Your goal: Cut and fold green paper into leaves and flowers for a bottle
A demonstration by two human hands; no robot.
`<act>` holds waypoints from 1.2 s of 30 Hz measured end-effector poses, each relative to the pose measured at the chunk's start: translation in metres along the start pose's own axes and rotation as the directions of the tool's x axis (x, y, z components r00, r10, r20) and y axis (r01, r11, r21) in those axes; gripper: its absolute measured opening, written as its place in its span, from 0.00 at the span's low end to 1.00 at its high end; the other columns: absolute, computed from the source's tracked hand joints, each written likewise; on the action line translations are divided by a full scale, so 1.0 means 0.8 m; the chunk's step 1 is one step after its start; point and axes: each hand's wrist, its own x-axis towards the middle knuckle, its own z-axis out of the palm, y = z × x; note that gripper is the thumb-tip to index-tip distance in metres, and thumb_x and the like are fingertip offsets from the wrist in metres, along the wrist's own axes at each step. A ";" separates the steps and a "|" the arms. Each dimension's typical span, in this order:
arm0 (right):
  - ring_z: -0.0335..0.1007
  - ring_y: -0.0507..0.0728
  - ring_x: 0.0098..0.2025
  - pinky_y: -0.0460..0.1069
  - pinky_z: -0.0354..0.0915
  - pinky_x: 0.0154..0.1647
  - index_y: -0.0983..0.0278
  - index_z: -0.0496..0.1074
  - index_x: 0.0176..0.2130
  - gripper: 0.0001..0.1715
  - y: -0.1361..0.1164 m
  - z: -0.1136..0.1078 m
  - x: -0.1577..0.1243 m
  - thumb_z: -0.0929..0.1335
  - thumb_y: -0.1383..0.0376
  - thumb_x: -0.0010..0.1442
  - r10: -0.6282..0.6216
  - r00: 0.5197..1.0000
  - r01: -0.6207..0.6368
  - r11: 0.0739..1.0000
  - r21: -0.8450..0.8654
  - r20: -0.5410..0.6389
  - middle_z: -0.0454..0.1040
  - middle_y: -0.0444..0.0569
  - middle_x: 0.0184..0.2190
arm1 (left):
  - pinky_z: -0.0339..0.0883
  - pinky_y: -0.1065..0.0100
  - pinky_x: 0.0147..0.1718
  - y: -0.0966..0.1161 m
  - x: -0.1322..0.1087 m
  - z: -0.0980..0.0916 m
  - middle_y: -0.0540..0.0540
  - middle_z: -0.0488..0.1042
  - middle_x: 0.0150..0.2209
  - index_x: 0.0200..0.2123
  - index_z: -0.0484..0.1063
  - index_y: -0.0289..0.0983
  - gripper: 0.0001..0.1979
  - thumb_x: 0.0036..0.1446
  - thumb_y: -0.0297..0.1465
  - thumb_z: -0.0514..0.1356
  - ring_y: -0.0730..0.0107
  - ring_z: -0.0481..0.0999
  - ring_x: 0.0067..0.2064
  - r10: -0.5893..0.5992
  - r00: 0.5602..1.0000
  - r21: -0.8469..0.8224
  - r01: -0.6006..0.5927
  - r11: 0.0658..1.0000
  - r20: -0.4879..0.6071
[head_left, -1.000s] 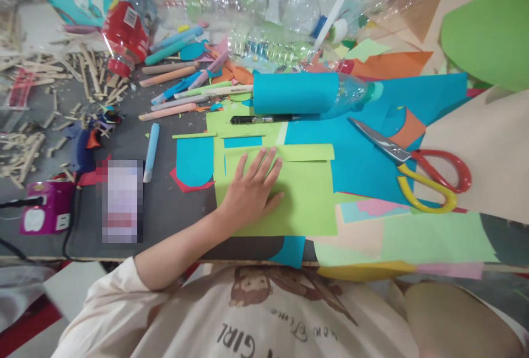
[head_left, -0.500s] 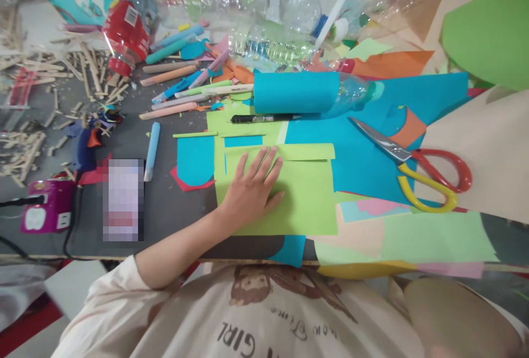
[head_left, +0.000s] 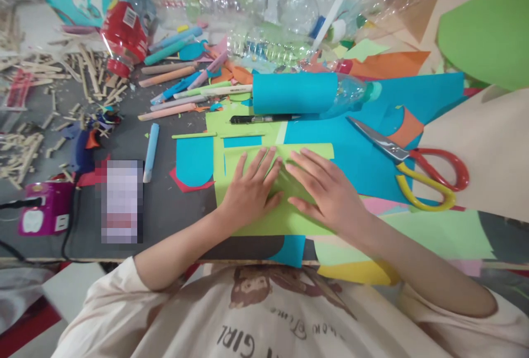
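Under both palms lies a sheet of light green paper (head_left: 289, 220), its far edge folded over in a narrow strip. My left hand (head_left: 253, 184) rests flat on it, fingers spread toward the fold. Beside it my right hand (head_left: 324, 190) also lies flat on the sheet, fingertips just short of the folded strip. Beyond the fold are a black pen (head_left: 264, 119) and a plastic bottle (head_left: 355, 93) wrapped in blue paper (head_left: 294, 93). Scissors (head_left: 407, 157) with one red and one yellow handle lie open to the right. A blue paper cutout (head_left: 195, 161) sits left of the sheet.
Left are a phone (head_left: 122, 201) with a blurred screen, a purple box (head_left: 44, 209) with a cable, a dark blue glue gun (head_left: 82, 146) and small wooden sticks (head_left: 93, 71). Clear plastic bottles (head_left: 264, 44) and coloured markers (head_left: 171, 74) crowd the back. A large blue sheet (head_left: 363, 176) lies right.
My right hand has come in from out of view and now lies on the light green sheet. My left hand stays in place.
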 end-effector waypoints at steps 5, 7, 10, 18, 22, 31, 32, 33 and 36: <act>0.49 0.69 0.71 0.66 0.57 0.66 0.74 0.48 0.70 0.42 0.013 0.032 -0.003 0.55 0.48 0.70 0.115 0.991 -0.111 0.991 -0.074 0.060 0.57 0.68 0.68 | 0.53 0.44 0.64 -0.001 -0.001 0.002 0.31 0.58 0.68 0.68 0.55 0.30 0.32 0.70 0.44 0.42 0.47 0.57 0.70 0.003 1.000 0.008 -0.002 1.000 -0.030; 0.47 0.68 0.72 0.66 0.55 0.67 0.71 0.44 0.72 0.44 0.015 0.037 -0.006 0.54 0.47 0.69 0.150 0.983 -0.145 0.988 -0.055 0.105 0.55 0.66 0.70 | 0.52 0.43 0.65 -0.001 -0.001 0.003 0.31 0.58 0.68 0.68 0.54 0.30 0.32 0.70 0.45 0.43 0.46 0.57 0.70 -0.001 0.999 -0.008 0.000 1.000 -0.034; 0.46 0.67 0.73 0.67 0.54 0.68 0.69 0.44 0.72 0.45 0.015 0.036 -0.007 0.55 0.46 0.69 0.178 0.974 -0.175 0.984 -0.033 0.142 0.53 0.65 0.70 | 0.51 0.44 0.65 -0.002 -0.002 0.004 0.31 0.58 0.68 0.68 0.54 0.30 0.32 0.70 0.45 0.42 0.47 0.57 0.70 0.000 0.999 -0.017 0.000 1.000 -0.041; 0.46 0.67 0.73 0.67 0.54 0.68 0.69 0.47 0.71 0.43 0.014 0.034 -0.006 0.55 0.47 0.69 0.183 0.974 -0.180 0.983 -0.036 0.130 0.54 0.66 0.70 | 0.50 0.43 0.65 0.000 -0.002 0.004 0.31 0.56 0.69 0.68 0.54 0.30 0.32 0.70 0.44 0.42 0.47 0.55 0.71 -0.003 0.999 -0.018 0.003 1.000 -0.032; 0.45 0.67 0.73 0.67 0.53 0.68 0.69 0.44 0.72 0.44 0.015 0.036 -0.007 0.55 0.46 0.69 0.178 0.975 -0.175 0.984 -0.034 0.132 0.53 0.66 0.70 | 0.49 0.43 0.66 0.000 -0.001 0.003 0.31 0.55 0.69 0.69 0.53 0.31 0.32 0.69 0.45 0.44 0.46 0.55 0.71 -0.015 1.000 -0.037 0.014 0.999 -0.013; 0.47 0.68 0.72 0.67 0.55 0.67 0.72 0.54 0.69 0.43 0.013 0.034 -0.004 0.55 0.46 0.68 0.180 0.974 -0.174 0.983 -0.055 0.135 0.54 0.67 0.70 | 0.53 0.42 0.62 0.002 0.006 -0.006 0.29 0.58 0.68 0.66 0.58 0.31 0.32 0.66 0.45 0.50 0.40 0.59 0.68 -0.031 0.999 -0.027 0.032 0.999 0.026; 0.49 0.68 0.72 0.66 0.56 0.66 0.72 0.56 0.67 0.42 0.012 0.032 -0.003 0.56 0.46 0.69 0.181 0.975 -0.174 0.983 -0.066 0.132 0.55 0.68 0.69 | 0.54 0.41 0.62 0.002 0.007 -0.008 0.29 0.58 0.68 0.66 0.59 0.31 0.33 0.65 0.44 0.51 0.38 0.59 0.68 -0.033 0.999 -0.026 0.034 0.999 0.035; 0.52 0.68 0.71 0.65 0.58 0.66 0.73 0.59 0.66 0.40 0.010 0.029 0.000 0.56 0.47 0.69 0.187 0.974 -0.177 0.981 -0.079 0.129 0.57 0.67 0.68 | 0.54 0.41 0.61 0.002 0.009 -0.009 0.29 0.58 0.68 0.66 0.59 0.31 0.33 0.64 0.44 0.52 0.37 0.60 0.67 -0.036 0.999 -0.023 0.037 0.999 0.042; 0.58 0.69 0.68 0.63 0.62 0.63 0.72 0.65 0.62 0.31 0.004 0.022 0.009 0.58 0.54 0.70 0.225 0.968 -0.213 0.970 -0.114 0.108 0.62 0.66 0.66 | 0.56 0.40 0.59 0.002 0.011 -0.010 0.29 0.59 0.67 0.65 0.61 0.31 0.32 0.62 0.43 0.52 0.37 0.61 0.66 -0.038 0.998 -0.011 0.039 0.999 0.050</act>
